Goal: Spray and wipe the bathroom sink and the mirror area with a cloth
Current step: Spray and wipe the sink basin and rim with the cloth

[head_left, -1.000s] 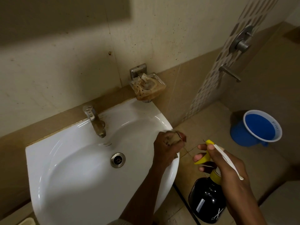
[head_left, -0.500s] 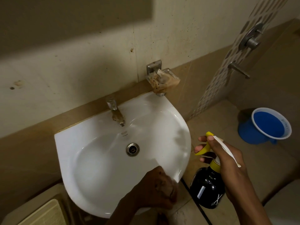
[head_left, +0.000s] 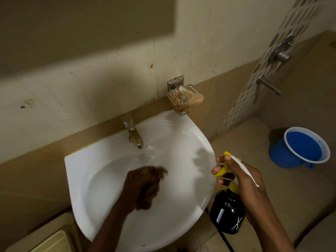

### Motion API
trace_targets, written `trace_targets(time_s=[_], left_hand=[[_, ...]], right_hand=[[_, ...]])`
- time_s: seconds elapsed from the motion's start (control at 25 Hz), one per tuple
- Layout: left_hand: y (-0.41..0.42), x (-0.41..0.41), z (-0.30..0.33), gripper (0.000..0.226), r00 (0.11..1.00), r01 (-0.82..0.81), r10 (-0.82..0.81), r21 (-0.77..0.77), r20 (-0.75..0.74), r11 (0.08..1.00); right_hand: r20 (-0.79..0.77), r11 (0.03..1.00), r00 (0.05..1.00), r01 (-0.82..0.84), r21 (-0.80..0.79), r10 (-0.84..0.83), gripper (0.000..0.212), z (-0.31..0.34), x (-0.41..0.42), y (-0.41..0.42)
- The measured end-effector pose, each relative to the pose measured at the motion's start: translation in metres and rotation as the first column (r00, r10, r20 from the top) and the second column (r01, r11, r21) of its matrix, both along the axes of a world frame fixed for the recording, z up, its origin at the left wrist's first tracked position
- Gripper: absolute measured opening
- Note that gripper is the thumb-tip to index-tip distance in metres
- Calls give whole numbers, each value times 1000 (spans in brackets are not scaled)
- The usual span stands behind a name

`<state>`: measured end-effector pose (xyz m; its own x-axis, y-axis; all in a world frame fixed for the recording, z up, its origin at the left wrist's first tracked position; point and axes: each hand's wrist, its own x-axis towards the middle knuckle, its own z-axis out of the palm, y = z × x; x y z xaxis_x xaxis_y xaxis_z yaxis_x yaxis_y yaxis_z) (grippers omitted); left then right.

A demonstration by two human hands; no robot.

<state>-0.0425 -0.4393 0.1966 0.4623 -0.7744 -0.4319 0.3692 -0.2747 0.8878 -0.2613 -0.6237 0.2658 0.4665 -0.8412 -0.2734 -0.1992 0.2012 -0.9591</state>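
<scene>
A white wall-hung sink fills the middle of the view, with a metal tap at its back. My left hand is down in the bowl over the drain, closed on a dark brown cloth pressed against the basin; both are motion-blurred. My right hand hovers beside the sink's right rim, gripping a black spray bottle with a yellow trigger, fingers on the trigger. No mirror is in view.
A stained soap dish hangs on the wall above the sink's back right. A blue bucket stands on the floor at right, below shower fittings. A beige object sits at bottom left.
My left hand with the cloth moved from the sink's right rim, along the front edge, into the middle of the bowl. The right hand and bottle held steady; the view shifted.
</scene>
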Motion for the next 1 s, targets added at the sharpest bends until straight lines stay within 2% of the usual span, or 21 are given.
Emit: trace_targets(time_s=[0.04,0.12,0.16,0.24,0.28,0.36,0.44,0.52,0.64,0.76,0.8,0.88,0.92,1.0], left_hand=[[-28,-7,-4,17,966,-249,246,-30,-80,968],[-91,-19,-10,10,832,-555,553,-40,-45,831],[-120,-21,-11,11,771,-634,637,-76,11,769],[-171,-15,-16,10,664,-742,748,-129,1,658],[-192,-10,-22,22,638,-761,766,-87,75,643],[-222,-3,-33,45,640,-736,666,57,384,675],[-243,-8,-34,54,611,-737,586,110,532,667],[-257,-14,-36,58,629,-719,543,150,556,679],[-265,-23,-42,55,643,-646,419,160,641,747],[-274,-27,-38,56,666,-470,127,282,735,836],[-276,-30,-34,58,690,-396,48,322,722,860],[-272,-44,-28,46,768,-278,24,299,640,913],[-264,-54,-28,38,784,-229,11,272,621,935],[-240,-79,-31,39,777,-142,-44,242,628,960]], right_hand=[[-2,1000,1000,3,-1,-3,38,1,0,-2],[0,1000,1000,12,-3,-12,40,3,-1,-7],[2,1000,1000,20,-3,-20,40,4,-3,-10],[14,999,999,49,0,-49,36,4,-8,-17],[16,998,998,61,5,-61,34,3,-12,-20],[27,997,997,74,25,-74,38,2,-18,-24],[36,996,996,86,39,-87,53,2,-22,-30],[18,994,995,98,44,-99,48,0,-25,-34],[28,994,994,106,37,-107,39,4,-27,-42],[42,994,993,111,27,-112,45,7,-28,-43],[44,993,992,117,32,-118,41,7,-30,-43],[48,993,992,113,30,-115,35,6,-35,-41],[49,993,993,109,34,-110,35,8,-38,-39],[41,992,992,118,39,-120,33,10,-44,-35]])
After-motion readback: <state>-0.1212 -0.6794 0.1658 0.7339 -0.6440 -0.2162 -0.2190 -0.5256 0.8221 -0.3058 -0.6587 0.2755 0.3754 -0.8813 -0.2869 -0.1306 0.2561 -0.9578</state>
